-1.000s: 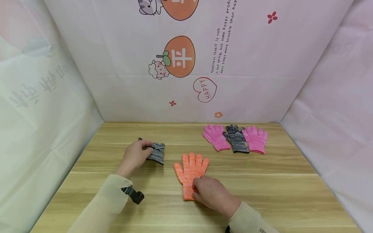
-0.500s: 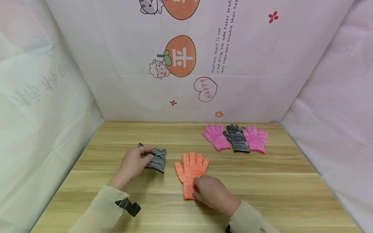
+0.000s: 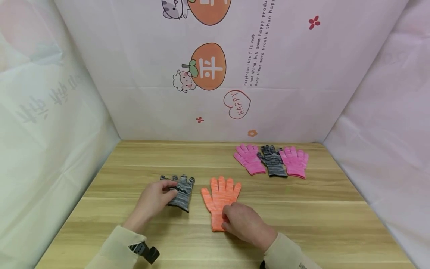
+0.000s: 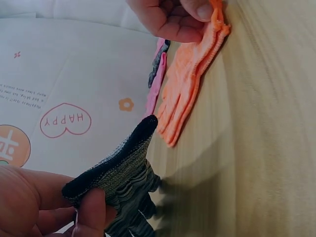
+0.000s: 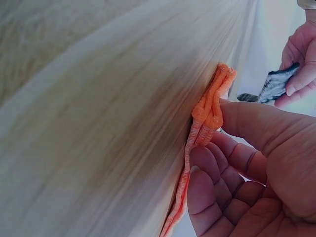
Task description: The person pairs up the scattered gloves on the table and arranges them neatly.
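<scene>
In the head view my left hand pinches a black-and-grey knit glove by its side near the cuff. That glove hangs tilted, and in the left wrist view its dark cuff edge faces the camera while a shadow falls on the tabletop. To its right an orange knit glove lies flat, fingers pointing away from me. My right hand pinches the right side of the orange glove near its cuff. Seen from the right wrist, the orange fabric bunches up in folds at my fingers.
At the back right of the wooden table lie a pink glove, another black-and-grey glove and a second pink glove, side by side. White printed sheeting walls the table's back and both sides.
My left hand has come toward me with the black-and-grey glove, whose fingers now show more fully. The right hand and the orange glove have stayed in place.
</scene>
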### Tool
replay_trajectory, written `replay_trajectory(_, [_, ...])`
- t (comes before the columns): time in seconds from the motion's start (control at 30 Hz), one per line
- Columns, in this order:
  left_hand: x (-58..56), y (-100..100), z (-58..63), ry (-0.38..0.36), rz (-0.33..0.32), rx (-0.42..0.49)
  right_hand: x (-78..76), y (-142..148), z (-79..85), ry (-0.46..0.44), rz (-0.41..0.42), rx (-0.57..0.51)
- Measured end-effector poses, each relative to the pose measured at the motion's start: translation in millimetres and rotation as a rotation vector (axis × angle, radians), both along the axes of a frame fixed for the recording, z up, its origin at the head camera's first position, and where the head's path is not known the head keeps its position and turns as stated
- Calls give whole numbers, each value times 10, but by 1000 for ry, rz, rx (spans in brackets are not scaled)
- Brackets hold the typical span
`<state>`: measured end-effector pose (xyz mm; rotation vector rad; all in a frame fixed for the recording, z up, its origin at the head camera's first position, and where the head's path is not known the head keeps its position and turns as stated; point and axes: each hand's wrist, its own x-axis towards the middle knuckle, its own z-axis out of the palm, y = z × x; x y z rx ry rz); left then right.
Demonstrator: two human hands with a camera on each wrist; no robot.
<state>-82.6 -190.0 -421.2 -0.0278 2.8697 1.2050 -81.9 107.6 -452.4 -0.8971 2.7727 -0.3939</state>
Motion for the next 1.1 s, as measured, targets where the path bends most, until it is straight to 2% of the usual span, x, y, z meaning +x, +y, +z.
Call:
replay_trajectory(0.3, [91, -1, -138, -21, -40, -42, 6, -4, 8, 3, 0, 0])
replay_trajectory(0.5, [114, 10, -228, -65, -63, -104, 3, -10, 14, 11, 0, 6])
replay_trajectory(0.77, [157, 32, -280, -104, -100, -160, 0, -11, 5, 12, 5, 6])
replay_trajectory(1.0, [197, 64, -276, -39, -158, -318, -9, -9, -8, 15, 1, 11])
replay_trajectory(1.1, [211, 77, -281, -30, -161, -366, -12, -10, -14, 13, 0, 10])
